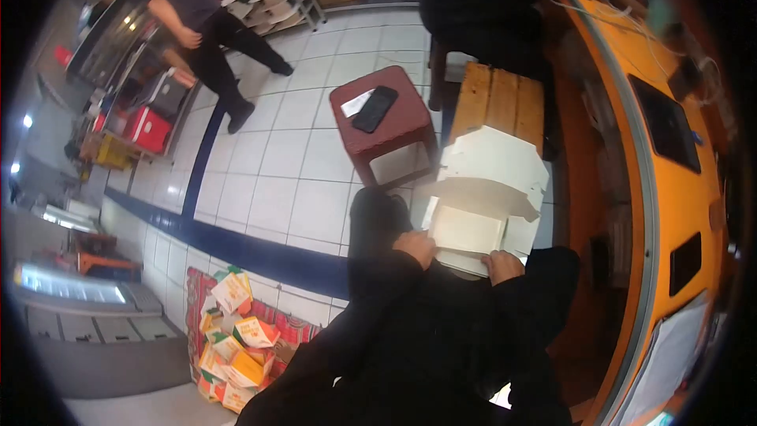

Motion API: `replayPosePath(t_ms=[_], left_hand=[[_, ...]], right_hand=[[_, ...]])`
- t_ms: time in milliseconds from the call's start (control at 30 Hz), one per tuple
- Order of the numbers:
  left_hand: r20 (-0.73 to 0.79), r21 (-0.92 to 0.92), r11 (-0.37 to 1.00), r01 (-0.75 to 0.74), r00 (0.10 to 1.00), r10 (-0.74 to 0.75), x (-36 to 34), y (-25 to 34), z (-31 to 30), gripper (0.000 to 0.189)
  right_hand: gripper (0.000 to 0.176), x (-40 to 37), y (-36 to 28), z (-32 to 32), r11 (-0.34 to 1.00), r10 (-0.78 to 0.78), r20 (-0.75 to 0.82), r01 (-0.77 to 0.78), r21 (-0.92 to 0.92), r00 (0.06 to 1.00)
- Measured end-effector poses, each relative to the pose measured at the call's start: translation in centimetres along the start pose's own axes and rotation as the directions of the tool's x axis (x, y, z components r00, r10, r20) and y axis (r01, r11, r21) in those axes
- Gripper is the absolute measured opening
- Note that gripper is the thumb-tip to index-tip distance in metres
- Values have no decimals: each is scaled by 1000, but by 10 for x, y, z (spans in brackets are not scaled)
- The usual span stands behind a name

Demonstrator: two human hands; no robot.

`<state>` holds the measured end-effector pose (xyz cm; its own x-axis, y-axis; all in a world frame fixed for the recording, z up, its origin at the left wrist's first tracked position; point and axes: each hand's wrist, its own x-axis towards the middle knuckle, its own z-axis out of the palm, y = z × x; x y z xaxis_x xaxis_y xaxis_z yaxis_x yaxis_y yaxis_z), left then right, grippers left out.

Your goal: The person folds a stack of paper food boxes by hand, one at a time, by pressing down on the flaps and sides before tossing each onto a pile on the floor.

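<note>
A white cardboard box (467, 229), partly folded, rests between my hands at the front end of a wooden bench (498, 101). Its near edge is gripped at the left by my left hand (416, 248), fingers closed on it. My right hand (503, 265) is closed on the right corner of the same edge. More white cardboard (495, 155) lies flat beyond the box, over the bench. My palms and the underside of the box are hidden.
A maroon stool (378, 147) holds a black phone (375, 109). Several folded orange-and-white boxes (243, 367) lie on a red patterned cloth (195, 292) at lower left. An orange counter (631, 130) runs along the right. One person stands upper left; another is at the bench's far end.
</note>
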<state>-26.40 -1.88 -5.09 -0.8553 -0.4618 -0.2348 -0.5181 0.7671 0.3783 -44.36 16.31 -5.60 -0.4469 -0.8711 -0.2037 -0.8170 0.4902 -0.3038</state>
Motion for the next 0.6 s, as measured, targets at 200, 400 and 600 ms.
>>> replayPosePath(t_ms=[200, 400, 600], left_hand=[[-208, 55, 983, 177, 965, -162, -16, -37, -23, 19], [-488, -154, 454, 878, 332, -807, -256, -243, -95, 41], [-217, -17, 205, 979, 196, -956, -333, -190, -75, 56]], right_hand=[[63, -9, -22, -39, 989, -70, -235, 99, 112, 969], [78, -2, 0, -35, 917, 213, -282, -92, 388, 936], [75, 8, 44, 2, 719, 667, -135, -587, 371, 732]])
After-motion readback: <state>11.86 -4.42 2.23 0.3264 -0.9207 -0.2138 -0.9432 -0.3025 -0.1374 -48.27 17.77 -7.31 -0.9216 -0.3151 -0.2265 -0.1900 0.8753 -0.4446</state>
